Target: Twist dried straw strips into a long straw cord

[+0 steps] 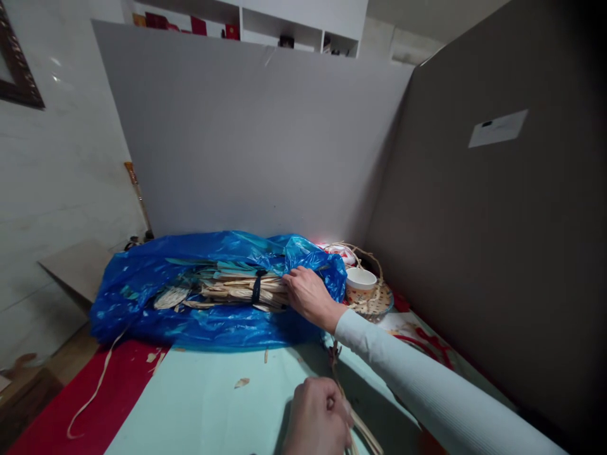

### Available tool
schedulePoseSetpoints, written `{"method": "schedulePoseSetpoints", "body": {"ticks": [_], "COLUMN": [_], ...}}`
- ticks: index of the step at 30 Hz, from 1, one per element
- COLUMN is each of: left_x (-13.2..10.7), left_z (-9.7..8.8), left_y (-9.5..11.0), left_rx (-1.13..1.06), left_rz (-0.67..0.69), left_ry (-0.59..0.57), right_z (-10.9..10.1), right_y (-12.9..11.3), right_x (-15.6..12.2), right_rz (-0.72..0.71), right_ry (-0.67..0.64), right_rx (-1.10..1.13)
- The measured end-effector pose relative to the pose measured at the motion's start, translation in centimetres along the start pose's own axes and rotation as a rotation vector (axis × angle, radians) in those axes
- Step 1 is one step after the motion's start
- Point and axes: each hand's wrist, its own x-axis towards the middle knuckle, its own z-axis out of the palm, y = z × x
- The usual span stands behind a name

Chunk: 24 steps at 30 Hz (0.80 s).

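Note:
A bundle of pale straw strips (232, 287), tied with a dark band, lies in an open blue plastic bag (142, 278) at the back of the table. My right hand (310, 297) reaches forward in a light sleeve, its fingers curled over the bundle's right end. Low in the middle, my left hand (317, 420) is closed in a fist on a few thin straw strips (360, 430), which run up past my right wrist and down toward the frame's lower edge.
A small woven basket (372, 300) with a white bowl (361, 278) stands right of the bag. Grey partition boards close the back and right. A pale green mat (203, 404) covers a red cloth (118, 379), with a loose strip (95, 392) and scraps on them.

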Motion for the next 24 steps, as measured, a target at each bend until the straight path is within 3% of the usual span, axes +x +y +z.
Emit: {"method": "schedulePoseSetpoints", "body": {"ticks": [14, 24], "left_x": [0.2, 0.0], "left_z": [0.6, 0.5], "left_y": [-1.3, -1.1], "left_rx": [-0.066, -0.054], "left_rz": [-0.007, -0.001], "left_ry": [0.001, 0.005], "right_z": [-0.3, -0.3], "right_y": [2.3, 1.4], "right_x": [-1.2, -0.8], "right_rz": [0.103, 0.125], "right_ry": [-0.036, -0.103], "right_rx": [0.075, 0.028]}}
